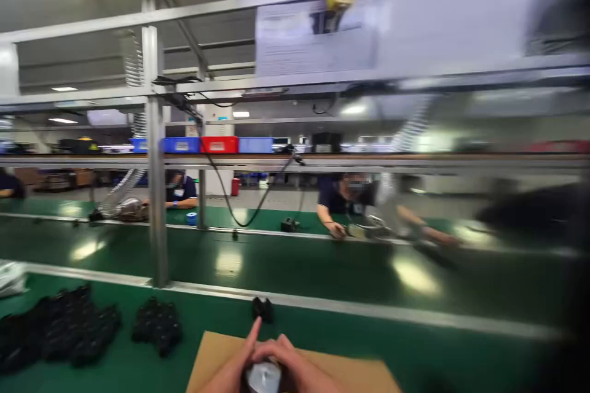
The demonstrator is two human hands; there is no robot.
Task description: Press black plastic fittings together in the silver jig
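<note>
Grey and rounded, a small part (263,376) sits at the bottom centre of the frame, clasped from both sides: the left hand (235,368) and right hand (295,368) close their fingers around it, probably to steady it over the cardboard sheet (350,374). Black pieces (69,328) lie heaped lower left on the green bench (322,331); co-workers sit beyond the belt (276,264).

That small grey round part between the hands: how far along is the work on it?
In hand: both hands, left hand and right hand, clasp the small grey round part over a brown cardboard sheet. Left: heaps of black plastic pieces wait on the green bench. No finished pieces are visible.
</note>
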